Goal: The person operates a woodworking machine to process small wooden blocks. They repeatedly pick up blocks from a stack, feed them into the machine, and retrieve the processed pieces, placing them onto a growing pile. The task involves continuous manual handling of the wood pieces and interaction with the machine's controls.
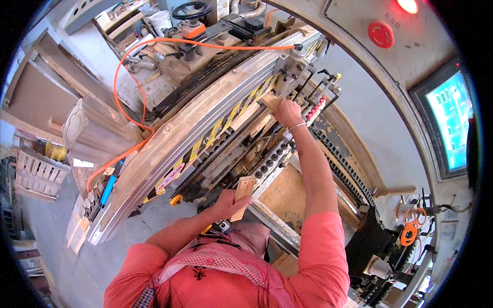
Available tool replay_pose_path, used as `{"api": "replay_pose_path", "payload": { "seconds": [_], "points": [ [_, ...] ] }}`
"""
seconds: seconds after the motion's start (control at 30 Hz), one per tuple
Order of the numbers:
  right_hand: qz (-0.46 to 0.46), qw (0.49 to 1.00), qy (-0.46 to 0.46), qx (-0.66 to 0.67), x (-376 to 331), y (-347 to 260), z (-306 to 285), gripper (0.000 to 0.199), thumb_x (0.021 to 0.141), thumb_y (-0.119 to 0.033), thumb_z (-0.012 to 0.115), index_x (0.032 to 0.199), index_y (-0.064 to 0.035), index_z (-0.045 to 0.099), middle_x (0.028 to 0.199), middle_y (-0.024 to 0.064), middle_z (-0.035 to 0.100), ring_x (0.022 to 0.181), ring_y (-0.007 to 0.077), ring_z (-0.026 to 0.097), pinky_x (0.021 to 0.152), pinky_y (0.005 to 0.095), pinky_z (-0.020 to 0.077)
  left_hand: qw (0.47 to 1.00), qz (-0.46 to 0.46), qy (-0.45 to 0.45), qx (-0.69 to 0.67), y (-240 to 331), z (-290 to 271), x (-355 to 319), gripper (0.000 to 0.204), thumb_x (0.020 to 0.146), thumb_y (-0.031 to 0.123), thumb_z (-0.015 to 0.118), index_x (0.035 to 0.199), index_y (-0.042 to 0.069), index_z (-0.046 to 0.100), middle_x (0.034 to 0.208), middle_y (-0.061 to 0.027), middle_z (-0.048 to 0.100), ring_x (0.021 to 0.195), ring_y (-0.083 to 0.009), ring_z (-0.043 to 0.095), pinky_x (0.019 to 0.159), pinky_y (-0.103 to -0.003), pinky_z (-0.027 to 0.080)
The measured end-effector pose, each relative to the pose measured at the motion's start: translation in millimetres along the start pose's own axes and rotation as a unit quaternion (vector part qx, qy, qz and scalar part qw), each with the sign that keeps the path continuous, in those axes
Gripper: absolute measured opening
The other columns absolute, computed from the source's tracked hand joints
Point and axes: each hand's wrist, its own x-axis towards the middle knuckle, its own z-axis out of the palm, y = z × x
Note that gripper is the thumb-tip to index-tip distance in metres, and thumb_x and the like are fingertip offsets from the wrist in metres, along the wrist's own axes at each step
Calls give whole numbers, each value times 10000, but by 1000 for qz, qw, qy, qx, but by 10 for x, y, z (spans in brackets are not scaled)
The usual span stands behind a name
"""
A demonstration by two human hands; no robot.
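My left hand (228, 204) is closed round a short light-wood block (244, 190) with small dark marks near its top end, held upright close to my body. Stretched out ahead, my right hand (289, 113) grips the end of another pale wooden piece (270, 101). That piece is at the far end of a long woodworking machine, close to its metal frame (228, 84). Right beside it lies a long wooden strip (244, 118) along the machine bed. Below my right forearm runs a row of black round knobs (271, 160).
Yellow-black striped tape (221, 123) lines the beam. An orange hose (117, 77) loops over it from the left. At the right stand a control panel with a red stop button (380, 34) and lit screen (451, 120). Orange-handled scissors (409, 233) hang lower right.
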Motion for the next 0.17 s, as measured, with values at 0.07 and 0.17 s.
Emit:
{"api": "replay_pose_path", "payload": {
  "seconds": [0.07, 0.17],
  "points": [
    [-6, 1000, -11, 1, -12, -32, -60, 380, 693, -337, 638, 867, -1, 609, 859, 191, 635, 842, 328, 619, 739, 396, 501, 1000, 8, 0, 4, -56, -2, 0, 284, 846, 291, 568, 824, 16, 635, 629, -109, 588, 567, -197, 599, 518, -313, 448],
    [5, 1000, -24, 18, -2, -35, -67, 384, 689, -316, 636, 894, 8, 605, 892, 194, 637, 875, 328, 617, 772, 389, 494, 1000, 10, 1, -13, -68, 13, 9, 281, 842, 300, 578, 830, 28, 645, 634, -103, 595, 567, -204, 598, 524, -306, 452]
  ]
}}
